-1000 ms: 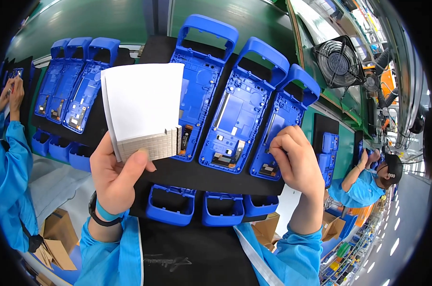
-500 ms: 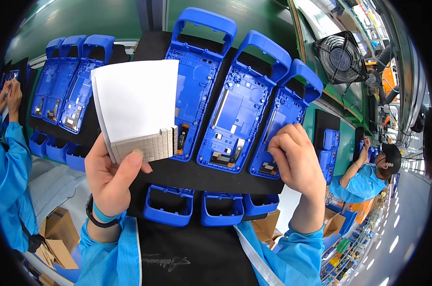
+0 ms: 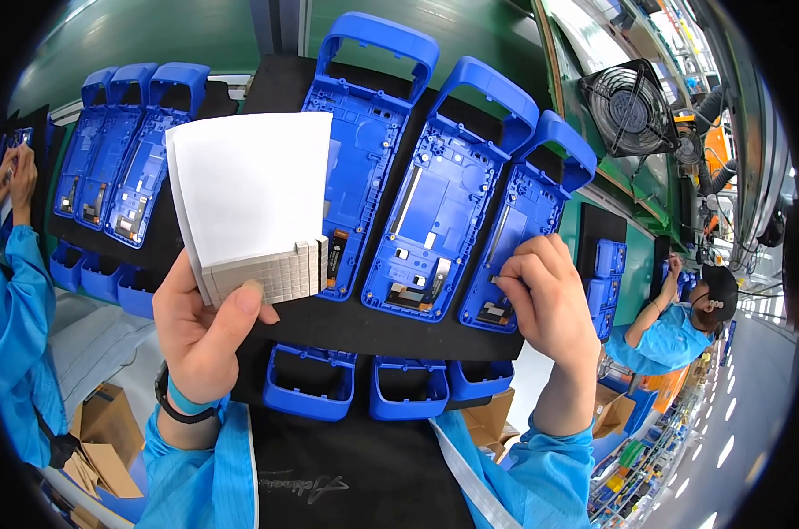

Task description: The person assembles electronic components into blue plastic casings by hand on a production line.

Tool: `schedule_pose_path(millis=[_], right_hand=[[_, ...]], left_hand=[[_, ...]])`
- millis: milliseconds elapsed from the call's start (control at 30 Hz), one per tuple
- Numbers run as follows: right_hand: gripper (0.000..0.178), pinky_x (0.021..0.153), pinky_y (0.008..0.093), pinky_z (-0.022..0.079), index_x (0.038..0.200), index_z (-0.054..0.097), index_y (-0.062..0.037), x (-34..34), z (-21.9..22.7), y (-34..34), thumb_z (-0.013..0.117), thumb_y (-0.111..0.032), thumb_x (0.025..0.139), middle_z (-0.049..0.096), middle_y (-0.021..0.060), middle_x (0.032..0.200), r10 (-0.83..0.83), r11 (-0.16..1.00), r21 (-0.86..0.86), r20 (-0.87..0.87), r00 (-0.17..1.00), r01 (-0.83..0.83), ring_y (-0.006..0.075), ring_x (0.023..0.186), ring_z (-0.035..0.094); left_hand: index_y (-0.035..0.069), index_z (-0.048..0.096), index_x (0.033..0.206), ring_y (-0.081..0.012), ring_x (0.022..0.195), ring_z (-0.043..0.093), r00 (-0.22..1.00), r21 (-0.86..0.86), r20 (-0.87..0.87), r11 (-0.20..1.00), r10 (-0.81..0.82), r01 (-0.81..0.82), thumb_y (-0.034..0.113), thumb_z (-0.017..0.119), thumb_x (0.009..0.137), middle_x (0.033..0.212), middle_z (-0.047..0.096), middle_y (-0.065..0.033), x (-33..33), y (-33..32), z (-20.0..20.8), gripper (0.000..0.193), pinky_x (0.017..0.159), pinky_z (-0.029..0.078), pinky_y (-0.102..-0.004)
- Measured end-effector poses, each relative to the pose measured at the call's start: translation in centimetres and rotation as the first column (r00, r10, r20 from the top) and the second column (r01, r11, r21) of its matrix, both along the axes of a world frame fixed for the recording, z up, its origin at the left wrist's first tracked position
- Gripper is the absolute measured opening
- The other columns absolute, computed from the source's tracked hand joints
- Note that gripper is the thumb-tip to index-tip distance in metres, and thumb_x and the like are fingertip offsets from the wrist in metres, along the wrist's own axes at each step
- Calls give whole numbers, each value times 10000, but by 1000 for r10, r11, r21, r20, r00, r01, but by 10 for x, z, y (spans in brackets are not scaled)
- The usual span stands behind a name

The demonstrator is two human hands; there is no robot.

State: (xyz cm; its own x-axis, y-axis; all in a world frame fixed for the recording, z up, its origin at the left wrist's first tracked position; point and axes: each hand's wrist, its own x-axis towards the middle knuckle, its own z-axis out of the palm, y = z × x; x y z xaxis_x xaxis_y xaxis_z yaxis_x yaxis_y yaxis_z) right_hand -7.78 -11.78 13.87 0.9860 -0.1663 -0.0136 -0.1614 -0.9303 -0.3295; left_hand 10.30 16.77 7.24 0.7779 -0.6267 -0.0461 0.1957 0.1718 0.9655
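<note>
My left hand point(image 3: 201, 339) is closed on a small stack of white backing sheets point(image 3: 249, 185), its thumb pressing the lower part. A block of small grey square pads point(image 3: 267, 278) covers the bottom of the top sheet, its upper row only partly filled. My right hand point(image 3: 549, 304) is pinched over the rightmost blue plastic housing point(image 3: 531, 212), with what looks like a tiny grey pad point(image 3: 494, 280) at its fingertips. Beside it lie a middle blue housing point(image 3: 434, 220) and a left blue housing point(image 3: 364, 150), partly hidden by the sheets. Each has an open frame at its far end.
Blue end pieces point(image 3: 309, 388) line the near edge of the black mat point(image 3: 382, 331). More blue housings point(image 3: 135, 198) lie at left, near a co-worker's hands point(image 3: 16, 181). A black fan point(image 3: 628, 108) stands at far right. Another person point(image 3: 681, 309) works at right.
My right fingertips have lowered slightly over the rightmost housing, and a tiny grey piece shows there more plainly. My left hand keeps its hold on the sheets, barely moved.
</note>
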Motion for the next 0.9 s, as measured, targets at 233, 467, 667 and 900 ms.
schedule_pose_path(millis=[233,467,667,900], right_hand=[[126,777,372,436,847,569,-10,-17,3,2,669,35,785,531,130,924,-56,998,0,93,994,57,308,881,501],[125,899,414,426,865,577,-19,-28,-5,10,667,28,792,509,155,1062,-118,993,19,61,991,117,339,1033,482],[127,922,428,426,865,583,-17,-27,-5,12,672,29,786,514,157,1076,-130,991,1,45,990,130,353,1067,481],[143,924,431,423,865,590,-19,-27,-6,11,688,28,771,515,151,1072,-110,993,-36,44,993,111,353,1068,479]], left_hand=[[-101,518,1287,-160,787,670,999,18,16,999,32,-32,121,642,930,1053,686,-172,1,1,2,438,665,556,-255],[-96,532,1266,-157,747,648,993,12,71,995,99,-100,148,645,928,1037,688,-171,9,5,-3,431,642,521,-251],[-93,534,1267,-159,749,648,992,-4,78,995,102,-102,148,650,929,1031,692,-169,9,3,-3,432,643,520,-253],[-94,534,1265,-159,743,648,992,-11,78,995,98,-98,153,652,931,1028,693,-169,9,3,-3,432,639,517,-251]])
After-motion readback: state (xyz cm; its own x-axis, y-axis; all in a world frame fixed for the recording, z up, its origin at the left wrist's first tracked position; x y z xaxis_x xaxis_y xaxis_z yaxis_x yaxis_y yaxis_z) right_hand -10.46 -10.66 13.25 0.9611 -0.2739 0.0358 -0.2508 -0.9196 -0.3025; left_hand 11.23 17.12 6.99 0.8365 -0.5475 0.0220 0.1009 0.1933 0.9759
